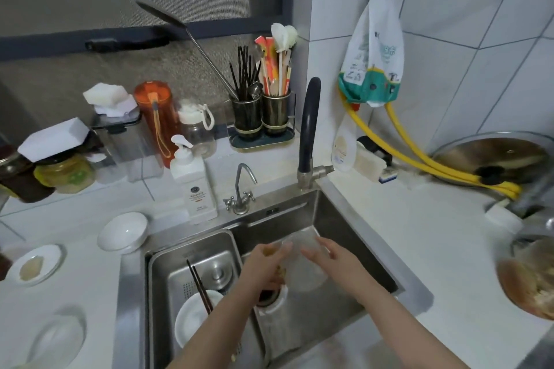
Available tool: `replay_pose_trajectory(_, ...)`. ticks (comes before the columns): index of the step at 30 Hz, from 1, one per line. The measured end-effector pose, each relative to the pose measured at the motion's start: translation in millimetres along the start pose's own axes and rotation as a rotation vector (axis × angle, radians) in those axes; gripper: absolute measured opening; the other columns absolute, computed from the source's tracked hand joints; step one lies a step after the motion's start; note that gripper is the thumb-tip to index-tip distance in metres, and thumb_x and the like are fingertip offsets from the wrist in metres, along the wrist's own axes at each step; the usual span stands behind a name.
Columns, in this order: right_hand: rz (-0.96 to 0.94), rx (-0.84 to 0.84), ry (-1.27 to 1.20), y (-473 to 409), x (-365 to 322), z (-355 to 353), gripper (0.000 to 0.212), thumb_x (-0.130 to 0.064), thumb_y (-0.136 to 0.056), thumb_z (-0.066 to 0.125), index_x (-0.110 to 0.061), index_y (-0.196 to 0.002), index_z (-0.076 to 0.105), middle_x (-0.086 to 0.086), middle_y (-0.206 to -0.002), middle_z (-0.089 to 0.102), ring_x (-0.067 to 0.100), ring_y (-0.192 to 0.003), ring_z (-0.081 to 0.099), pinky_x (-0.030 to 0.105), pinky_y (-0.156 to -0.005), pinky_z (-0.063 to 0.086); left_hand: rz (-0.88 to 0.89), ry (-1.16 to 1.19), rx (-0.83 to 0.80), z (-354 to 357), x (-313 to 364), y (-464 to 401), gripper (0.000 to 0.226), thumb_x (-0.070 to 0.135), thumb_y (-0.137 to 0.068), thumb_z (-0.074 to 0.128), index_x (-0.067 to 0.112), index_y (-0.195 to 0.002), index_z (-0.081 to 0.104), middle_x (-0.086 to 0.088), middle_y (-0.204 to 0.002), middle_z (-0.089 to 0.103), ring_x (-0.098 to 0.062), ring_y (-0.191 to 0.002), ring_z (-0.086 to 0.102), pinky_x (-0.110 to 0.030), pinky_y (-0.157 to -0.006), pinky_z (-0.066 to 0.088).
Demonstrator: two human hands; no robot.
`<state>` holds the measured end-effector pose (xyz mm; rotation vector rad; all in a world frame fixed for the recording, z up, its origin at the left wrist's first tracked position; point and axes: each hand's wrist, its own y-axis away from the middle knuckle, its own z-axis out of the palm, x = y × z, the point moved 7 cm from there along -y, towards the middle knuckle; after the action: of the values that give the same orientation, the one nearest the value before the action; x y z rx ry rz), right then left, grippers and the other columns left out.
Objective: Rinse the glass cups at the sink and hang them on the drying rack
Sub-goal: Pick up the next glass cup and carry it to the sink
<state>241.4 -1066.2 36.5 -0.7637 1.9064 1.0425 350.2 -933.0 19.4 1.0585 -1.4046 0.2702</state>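
Observation:
A clear glass cup (pixel 302 263) is held low inside the steel sink (pixel 344 237), blurred and see-through. My left hand (pixel 266 260) grips its left side, with something yellowish at the fingers. My right hand (pixel 326 255) lies against its right side, fingers fairly straight. The black faucet (pixel 308 132) rises behind the sink; no water stream is visible. No drying rack can be made out.
A steel drain basket (pixel 195 272) in the sink's left half holds a white bowl (pixel 195 317) and chopsticks. A soap dispenser (pixel 193 183), small tap, white bowl (pixel 123 232), saucer and bottles stand on the left counter. A pan lid and yellow hoses sit at right.

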Motion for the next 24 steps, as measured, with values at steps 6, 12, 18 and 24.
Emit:
replay_pose_trajectory(6,0.089,0.037,0.136,-22,-1,-1,0.08,-0.078,-0.071,0.051,-0.023,-0.129,0.056,0.003,-0.122,0.064,0.016,-0.093,0.065,0.021,-0.064,0.053,-0.096,0.008,0.059,-7,-8,-16,0.06,0.054,-0.079,0.069,0.009,-0.113,0.049,-0.012,-0.092,0.069,-0.022,-0.061,0.071,-0.024,-0.044,0.051)
replay_pose_trajectory(12,0.15,0.041,0.323,-30,-11,-8,0.078,-0.084,-0.072,0.037,-0.021,-0.107,0.067,0.004,-0.094,0.071,0.016,-0.058,0.067,0.02,-0.055,0.049,-0.139,-0.068,-0.028,-4,-10,-31,0.072,0.066,-0.076,0.062,0.007,-0.116,0.054,-0.016,-0.086,0.073,-0.025,-0.064,0.073,-0.033,-0.056,0.06)
replay_pose_trajectory(18,0.189,0.042,0.383,-39,-5,-15,0.087,-0.088,-0.069,0.032,-0.016,-0.107,0.065,0.005,-0.093,0.07,0.017,-0.055,0.067,0.022,-0.058,0.05,-0.179,-0.096,-0.028,1,-6,-35,0.067,0.062,-0.08,0.061,0.005,-0.114,0.054,-0.018,-0.083,0.073,-0.026,-0.062,0.073,-0.033,-0.053,0.059)
replay_pose_trajectory(24,0.168,0.026,0.327,-45,3,-23,0.08,-0.088,-0.068,0.037,-0.02,-0.098,0.067,0.004,-0.083,0.073,0.021,-0.068,0.072,0.03,-0.067,0.059,-0.178,-0.116,-0.003,10,1,-36,0.047,0.056,-0.083,0.062,0.012,-0.097,0.052,-0.018,-0.085,0.072,-0.023,-0.059,0.072,-0.035,-0.058,0.059)
